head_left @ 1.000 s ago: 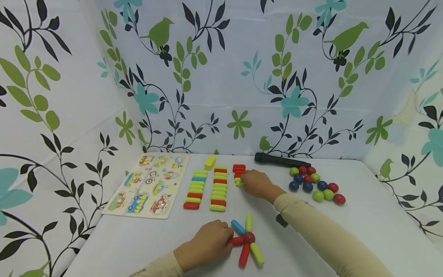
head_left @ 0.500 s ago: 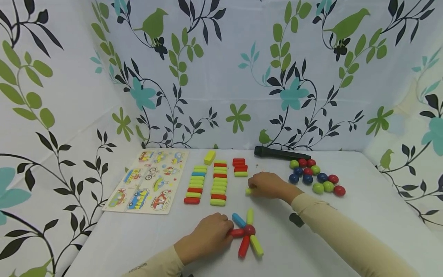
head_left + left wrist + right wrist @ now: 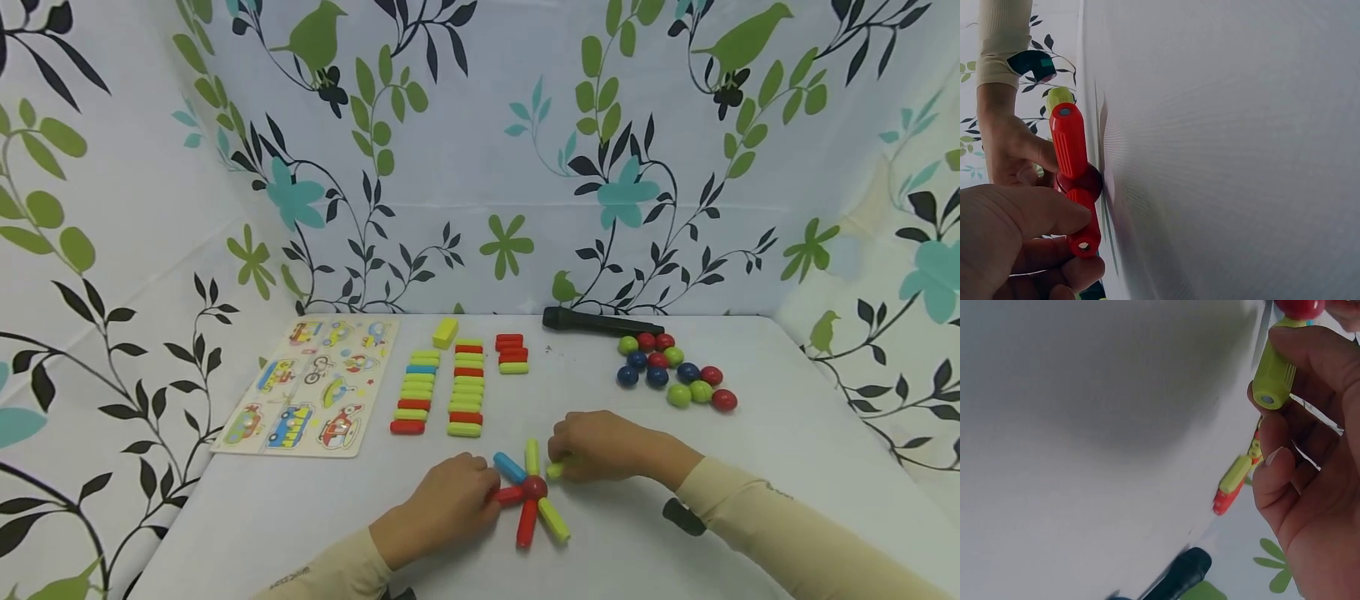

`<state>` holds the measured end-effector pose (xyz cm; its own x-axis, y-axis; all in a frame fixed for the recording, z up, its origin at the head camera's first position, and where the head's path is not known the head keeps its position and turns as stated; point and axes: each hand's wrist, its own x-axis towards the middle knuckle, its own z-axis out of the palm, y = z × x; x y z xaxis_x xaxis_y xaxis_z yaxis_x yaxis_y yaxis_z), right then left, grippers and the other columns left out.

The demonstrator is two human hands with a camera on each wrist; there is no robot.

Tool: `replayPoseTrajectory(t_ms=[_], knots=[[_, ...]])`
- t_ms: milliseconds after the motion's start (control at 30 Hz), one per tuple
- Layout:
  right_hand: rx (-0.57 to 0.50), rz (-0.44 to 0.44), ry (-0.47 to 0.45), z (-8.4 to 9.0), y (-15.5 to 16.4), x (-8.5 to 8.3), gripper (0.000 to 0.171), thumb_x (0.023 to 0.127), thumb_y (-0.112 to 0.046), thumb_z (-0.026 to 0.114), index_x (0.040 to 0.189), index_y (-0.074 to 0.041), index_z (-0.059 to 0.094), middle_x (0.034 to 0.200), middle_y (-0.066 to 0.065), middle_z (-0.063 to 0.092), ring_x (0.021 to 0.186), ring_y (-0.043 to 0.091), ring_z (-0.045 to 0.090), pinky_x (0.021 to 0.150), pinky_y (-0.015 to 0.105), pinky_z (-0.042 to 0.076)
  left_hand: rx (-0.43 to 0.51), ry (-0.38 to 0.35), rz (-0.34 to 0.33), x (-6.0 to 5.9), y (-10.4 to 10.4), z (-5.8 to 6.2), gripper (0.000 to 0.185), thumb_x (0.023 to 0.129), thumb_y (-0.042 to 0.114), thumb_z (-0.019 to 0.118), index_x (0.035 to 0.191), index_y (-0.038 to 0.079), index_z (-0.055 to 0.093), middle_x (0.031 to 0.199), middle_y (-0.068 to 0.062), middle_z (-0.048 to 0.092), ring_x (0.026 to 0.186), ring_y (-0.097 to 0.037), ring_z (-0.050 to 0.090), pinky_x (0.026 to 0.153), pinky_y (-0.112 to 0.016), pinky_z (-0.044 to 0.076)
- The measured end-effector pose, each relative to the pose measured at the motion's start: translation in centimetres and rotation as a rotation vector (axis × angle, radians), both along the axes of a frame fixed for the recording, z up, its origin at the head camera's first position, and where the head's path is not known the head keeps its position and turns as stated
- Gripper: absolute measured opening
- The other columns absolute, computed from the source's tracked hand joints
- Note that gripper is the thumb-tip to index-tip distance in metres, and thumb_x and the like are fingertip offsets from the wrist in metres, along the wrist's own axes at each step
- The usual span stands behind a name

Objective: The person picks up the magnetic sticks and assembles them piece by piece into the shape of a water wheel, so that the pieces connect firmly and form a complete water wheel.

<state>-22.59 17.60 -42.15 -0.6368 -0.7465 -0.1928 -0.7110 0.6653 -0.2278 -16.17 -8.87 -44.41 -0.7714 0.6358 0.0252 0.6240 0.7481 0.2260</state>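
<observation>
The right hand (image 3: 600, 447) is pinching a short lime-green plastic stick (image 3: 556, 470) between thumb and curled fingers (image 3: 1310, 356), holding it low over the white table (image 3: 750, 467) just beside the small red ball (image 3: 534, 487) at the hub of a star of coloured sticks. The left hand (image 3: 450, 504) is lying on the table on the other side of that star, its thumb and fingers curling around the short red stick (image 3: 508, 497) that is pointing toward it. A blue stick (image 3: 509, 467), a green stick (image 3: 532, 457), a second red stick (image 3: 527, 525) and another green one (image 3: 553, 521) are also radiating from the ball. Farther back, rows of green, red and blue sticks (image 3: 450, 387) are lying flat, with a cluster of coloured balls (image 3: 671, 375) well apart to the right
</observation>
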Motion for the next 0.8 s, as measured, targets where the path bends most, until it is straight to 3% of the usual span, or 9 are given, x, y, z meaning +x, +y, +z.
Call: replayPoseTrajectory(t_ms=[433, 667, 800], knots=[[-0.012, 0.018, 0.011, -0.12, -0.17, 0.52, 0.021, 0.087, -0.029, 0.081, 0.107, -0.027, 0.074, 0.091, -0.018, 0.062, 0.084, 0.002, 0.052, 0.078, 0.024, 0.051, 0.033, 0.026, 0.001, -0.34, -0.07, -0.16, 0.019, 0.087, 0.030, 0.081, 0.095, 0.015, 0.074, 0.071, 0.010, 0.058, 0.065, -0.002, 0.046, 0.061, -0.016, 0.044], [-0.050, -0.022, -0.023, -0.52, 0.48, 0.68, 0.024, 0.088, -0.029, 0.080, 0.110, -0.027, 0.071, 0.093, -0.019, 0.062, 0.085, 0.002, 0.054, 0.078, 0.026, 0.051, 0.045, 0.025, -0.006, -0.26, -0.17, -0.29, 0.016, 0.088, 0.026, 0.080, 0.096, 0.015, 0.075, 0.073, 0.010, 0.060, 0.066, -0.003, 0.046, 0.062, -0.016, 0.043], [-0.073, -0.039, -0.056, -0.56, 0.56, 0.81, 0.039, 0.088, -0.030, 0.080, 0.124, -0.031, 0.066, 0.097, -0.017, 0.064, 0.086, 0.003, 0.056, 0.078, 0.027, 0.052, 0.037, 0.045, -0.003, -0.17, -0.29, -0.30, 0.017, 0.087, 0.027, 0.080, 0.097, 0.015, 0.075, 0.075, 0.009, 0.060, 0.068, -0.004, 0.047, 0.063, -0.016, 0.044]])
